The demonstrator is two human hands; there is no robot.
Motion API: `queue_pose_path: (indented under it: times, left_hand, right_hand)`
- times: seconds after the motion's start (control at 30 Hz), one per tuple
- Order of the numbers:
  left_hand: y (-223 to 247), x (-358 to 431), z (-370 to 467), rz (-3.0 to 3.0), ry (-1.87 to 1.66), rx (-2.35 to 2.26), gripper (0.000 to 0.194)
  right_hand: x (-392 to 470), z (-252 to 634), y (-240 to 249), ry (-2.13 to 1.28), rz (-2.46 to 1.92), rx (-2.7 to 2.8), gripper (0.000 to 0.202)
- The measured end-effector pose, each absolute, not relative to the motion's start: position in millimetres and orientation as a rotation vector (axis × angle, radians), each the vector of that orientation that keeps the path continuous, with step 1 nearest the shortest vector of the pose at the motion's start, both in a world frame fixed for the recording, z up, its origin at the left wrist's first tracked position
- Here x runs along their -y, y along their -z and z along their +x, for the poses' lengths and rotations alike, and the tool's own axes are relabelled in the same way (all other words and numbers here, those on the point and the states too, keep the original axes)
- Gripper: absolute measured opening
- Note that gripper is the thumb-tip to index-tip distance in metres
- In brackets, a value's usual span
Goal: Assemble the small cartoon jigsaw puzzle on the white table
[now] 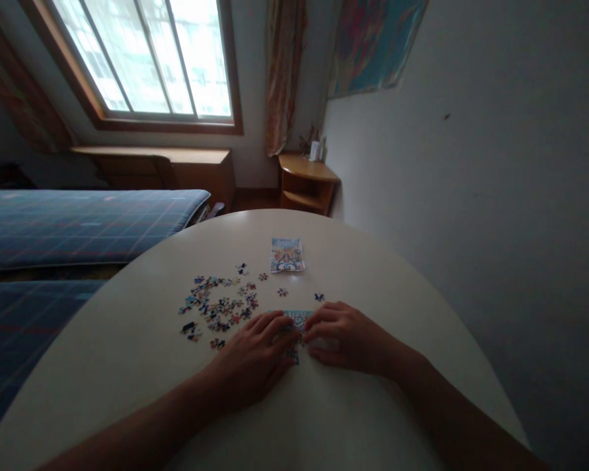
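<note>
A partly joined jigsaw puzzle [299,315] with a light blue top edge lies flat on the round white table [363,418]. My left hand [260,347] rests over its left side, fingers stretched out and covering much of it. From the right, my right hand [346,333] curls with its fingertips together at the puzzle's middle, where a small jigsaw piece [302,339] partly shows. The fingers hide most of that piece. Loose jigsaw pieces [220,307] are scattered to the left of the puzzle. One single piece [319,297] lies just beyond my right hand.
Farther back on the table lies a colourful picture card [287,255]. Another loose piece [283,292] sits between it and the puzzle. A bed with a plaid cover [78,226] stands on the left, a wall [495,229] on the right. A corner shelf [308,169] is behind the table.
</note>
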State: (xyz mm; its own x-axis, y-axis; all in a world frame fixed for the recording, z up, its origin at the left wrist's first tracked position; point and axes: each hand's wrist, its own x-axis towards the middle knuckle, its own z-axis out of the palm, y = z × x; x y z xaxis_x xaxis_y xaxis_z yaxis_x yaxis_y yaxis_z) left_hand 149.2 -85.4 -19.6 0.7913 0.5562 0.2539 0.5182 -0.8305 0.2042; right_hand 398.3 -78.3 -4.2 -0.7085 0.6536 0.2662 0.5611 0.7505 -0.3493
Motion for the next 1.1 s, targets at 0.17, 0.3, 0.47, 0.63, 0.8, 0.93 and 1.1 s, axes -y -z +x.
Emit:
queue_pose_path:
  times: [0.17, 0.3, 0.47, 0.63, 0.8, 0.93, 1.1]
  left_hand:
    - [13.0, 90.1, 149.8, 2.853, -0.478, -0.905, 0.034]
    - [-0.2, 82.3, 135.1, 2.825, -0.344, -1.185, 0.017]
    - [-9.9, 52.0, 95.1, 2.666, -0.173, -1.698, 0.015]
    - [-4.3, 38.8, 84.8, 2.571, -0.26, -1.702, 0.016]
    - [11.9, 42.2, 100.4, 2.608, -0.448, -1.579, 0.02]
    - [12.4, 39.5, 96.5, 2.611, -0.439, -1.563, 0.025]
    - [-8.6, 31.1, 72.8, 2.479, -0.396, -1.766, 0.027]
  right_hand:
    - [77.4, 399.3, 3.3, -0.403, -0.895, 2.573, 0.013]
    - [76.8, 400.7, 2.8, -0.449, -0.91, 2.526, 0.02]
    - [75.9, 400.6, 1.9, -0.478, -0.918, 2.488, 0.026]
    - [75.6, 399.4, -0.7, -0.475, -0.913, 2.489, 0.025]
    - [75.8, 400.4, -1.4, -0.47, -0.918, 2.494, 0.025]
    - [76.0, 400.9, -1.8, -0.46, -0.913, 2.49, 0.025]
    - [75.7, 400.4, -2.8, -0.443, -0.9, 2.489, 0.023]
